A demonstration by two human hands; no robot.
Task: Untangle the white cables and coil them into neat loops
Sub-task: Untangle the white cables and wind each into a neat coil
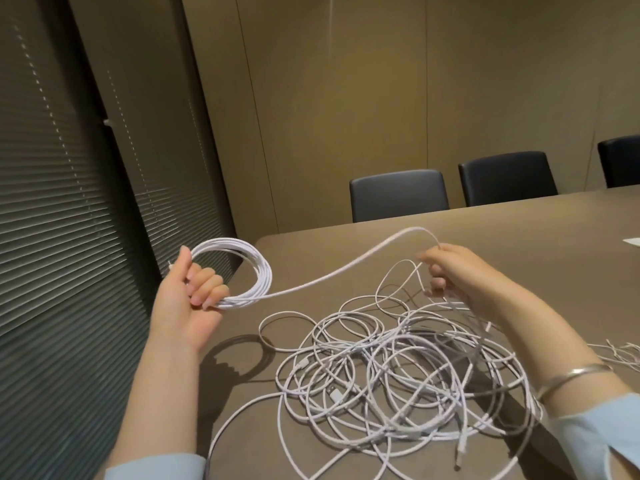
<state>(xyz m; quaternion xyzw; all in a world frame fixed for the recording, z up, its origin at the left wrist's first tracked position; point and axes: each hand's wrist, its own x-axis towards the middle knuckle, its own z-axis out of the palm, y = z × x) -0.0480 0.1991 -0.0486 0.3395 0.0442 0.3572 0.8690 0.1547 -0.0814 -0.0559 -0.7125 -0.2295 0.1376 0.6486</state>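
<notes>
My left hand [188, 299] grips a round coil of white cable [254, 268] held up above the table's left corner, fingers curled through the loops. One strand [346, 268] runs from the coil up and to the right to my right hand [453, 271], which pinches it above the table. Below and between my arms lies a large tangled heap of white cables [391, 368] on the brown table [519, 223], with a plug end [335, 393] showing in it. Loose strands hang from my right hand down into the heap.
Three dark chairs [398, 194] stand along the table's far edge. Slatted blinds [52, 220] fill the left side. A white sheet [632, 242] lies at the table's right edge, and more white cable [623, 353] lies by my right forearm.
</notes>
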